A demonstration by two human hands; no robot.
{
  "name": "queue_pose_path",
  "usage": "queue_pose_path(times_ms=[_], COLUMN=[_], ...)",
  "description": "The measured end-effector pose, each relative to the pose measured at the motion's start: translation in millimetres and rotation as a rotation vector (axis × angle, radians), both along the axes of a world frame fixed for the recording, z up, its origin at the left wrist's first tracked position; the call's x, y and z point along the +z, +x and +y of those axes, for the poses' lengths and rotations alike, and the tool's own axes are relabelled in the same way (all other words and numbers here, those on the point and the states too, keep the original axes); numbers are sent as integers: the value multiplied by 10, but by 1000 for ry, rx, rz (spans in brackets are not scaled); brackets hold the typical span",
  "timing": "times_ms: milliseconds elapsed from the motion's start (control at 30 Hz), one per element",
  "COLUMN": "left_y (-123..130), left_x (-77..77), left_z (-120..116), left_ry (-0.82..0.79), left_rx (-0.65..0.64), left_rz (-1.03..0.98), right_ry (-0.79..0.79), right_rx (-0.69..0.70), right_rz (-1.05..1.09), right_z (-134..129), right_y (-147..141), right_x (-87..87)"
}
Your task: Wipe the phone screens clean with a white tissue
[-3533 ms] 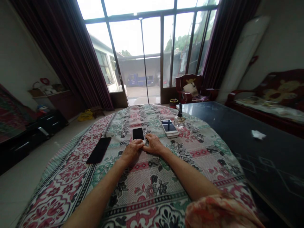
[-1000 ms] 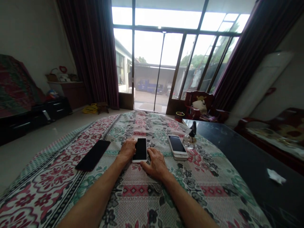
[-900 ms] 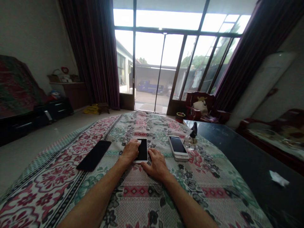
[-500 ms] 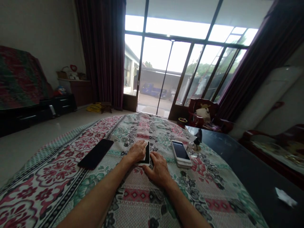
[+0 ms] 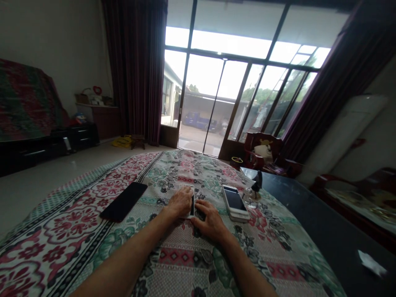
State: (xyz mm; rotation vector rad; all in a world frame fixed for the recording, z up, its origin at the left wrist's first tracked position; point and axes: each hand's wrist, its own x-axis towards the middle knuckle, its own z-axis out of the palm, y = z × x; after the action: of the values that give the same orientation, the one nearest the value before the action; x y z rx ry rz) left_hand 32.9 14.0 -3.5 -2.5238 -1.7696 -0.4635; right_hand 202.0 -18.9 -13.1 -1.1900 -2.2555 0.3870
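My left hand lies flat on a thin white sheet, which covers most of a smartphone. Only a dark strip of the phone's screen shows along its right side. My right hand rests on the floral bedspread, its fingers against the phone's lower right edge. To the left, a black smartphone lies apart from my hands. A white-framed smartphone sits to the right, on a slightly larger white base.
Beyond the white-framed phone stands a small glass bottle with a black top. A dark glass-topped table runs along the right, with a white tissue scrap on it. A red wooden armchair stands by the glass doors.
The white sheet now spreads over most of the middle phone's screen, which showed dark earlier. My left hand has moved onto it, and the view has turned slightly.
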Motion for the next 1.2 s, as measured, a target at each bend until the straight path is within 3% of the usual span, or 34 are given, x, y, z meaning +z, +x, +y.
queue_pose_path(times_ms=[200, 633, 767, 933, 1033, 1200], left_y=[81, -268, -92, 143, 57, -258], left_x=[9, -38, -36, -53, -65, -87], left_z=[38, 52, -32, -106, -48, 63], left_ry=[2, -37, -36, -8, 0, -4], left_rx=[-54, 169, 139, 9, 1, 119], left_rz=[4, 0, 16, -9, -27, -28], right_ry=[32, 40, 48, 45, 40, 46], right_rx=[30, -46, -39, -42, -39, -40], right_rz=[18, 4, 43, 91, 99, 86], right_z=[5, -58, -58, -49, -45, -32], right_y=[0, -71, -77, -71, -67, -65], right_x=[-23, -28, -27, -31, -36, -57])
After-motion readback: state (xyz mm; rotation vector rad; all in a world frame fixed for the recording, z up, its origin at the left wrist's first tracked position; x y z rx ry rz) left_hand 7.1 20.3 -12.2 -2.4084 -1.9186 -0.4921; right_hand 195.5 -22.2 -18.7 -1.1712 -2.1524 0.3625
